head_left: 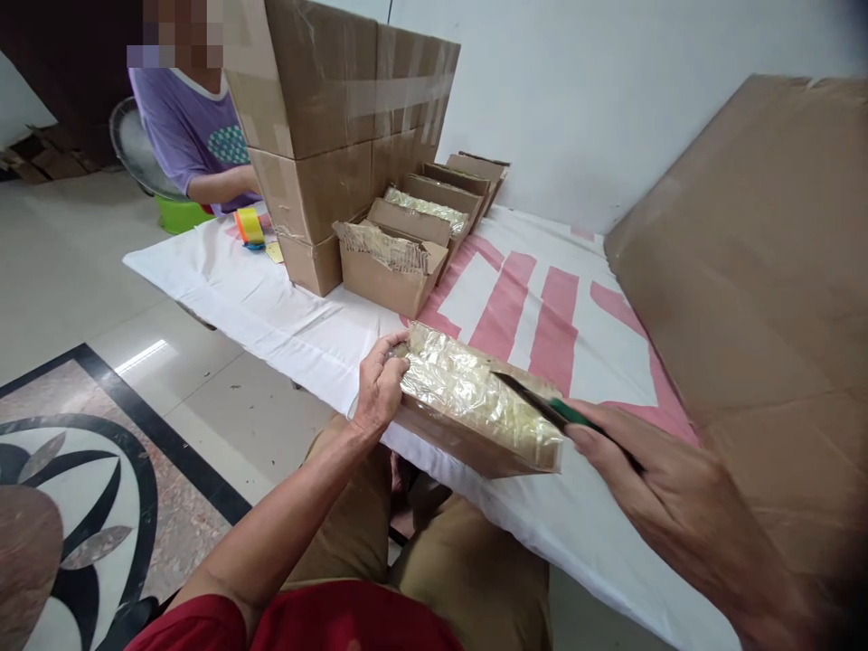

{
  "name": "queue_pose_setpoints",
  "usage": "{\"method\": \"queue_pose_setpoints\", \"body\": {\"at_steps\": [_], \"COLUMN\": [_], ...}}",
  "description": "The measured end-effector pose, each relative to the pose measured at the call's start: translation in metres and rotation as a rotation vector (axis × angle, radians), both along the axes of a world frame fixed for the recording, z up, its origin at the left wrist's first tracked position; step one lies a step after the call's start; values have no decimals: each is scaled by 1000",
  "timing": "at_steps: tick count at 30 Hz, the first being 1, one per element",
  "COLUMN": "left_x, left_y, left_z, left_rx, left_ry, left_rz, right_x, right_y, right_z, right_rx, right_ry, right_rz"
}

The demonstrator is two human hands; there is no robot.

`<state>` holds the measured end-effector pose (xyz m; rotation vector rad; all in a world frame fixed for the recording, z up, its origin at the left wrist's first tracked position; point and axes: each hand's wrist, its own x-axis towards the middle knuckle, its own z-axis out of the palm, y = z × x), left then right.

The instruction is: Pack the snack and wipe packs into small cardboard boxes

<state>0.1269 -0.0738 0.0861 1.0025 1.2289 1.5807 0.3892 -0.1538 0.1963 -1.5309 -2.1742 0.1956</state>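
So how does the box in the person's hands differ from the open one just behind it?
The held box is closed, its top covered in crinkled shiny tape; the open box has its flaps up, with torn tape on one. The held box is gripped by the left hand, with the knife in the right hand over it; the open box stands untouched on the table. Both are small brown cardboard boxes.

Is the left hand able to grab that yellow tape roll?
Probably not right now: the left hand grips the foil-wrapped box, and the tape roll lies far up the table by another person's arm.
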Motion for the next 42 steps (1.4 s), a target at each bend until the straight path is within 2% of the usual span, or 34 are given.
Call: {"method": "queue_pose_setpoints", "body": {"at_steps": [3, 7, 15, 22, 25, 32, 38, 42], "left_x": [1, 1, 2, 1, 1, 2, 2, 2], "left_y": [-1, -1, -1, -2, -3, -3, -1, -2], "left_z": [-1, -3, -4, -2, 0, 1, -2, 0], "left_rx": [16, 30, 28, 36, 26, 8, 8, 18], "left_ry": [-3, -9, -27, 16, 31, 60, 72, 95], "left_rz": [-2, 0, -4, 26, 42, 65, 94, 111], "right_x": [-41, -66, -81, -97, -95, -66, -67, -52], "right_y": [41, 76, 87, 95, 99, 106, 100, 99], "right_z": [12, 11, 7, 27, 31, 31, 48, 48], "right_rx": [-46, -119, -135, -216, -207, -263, -266, -295], "right_ry": [-79, -261, -424, -574, -614, -559, -679, -735], "right_rz": [148, 196, 187, 245, 268, 338, 392, 353]}}
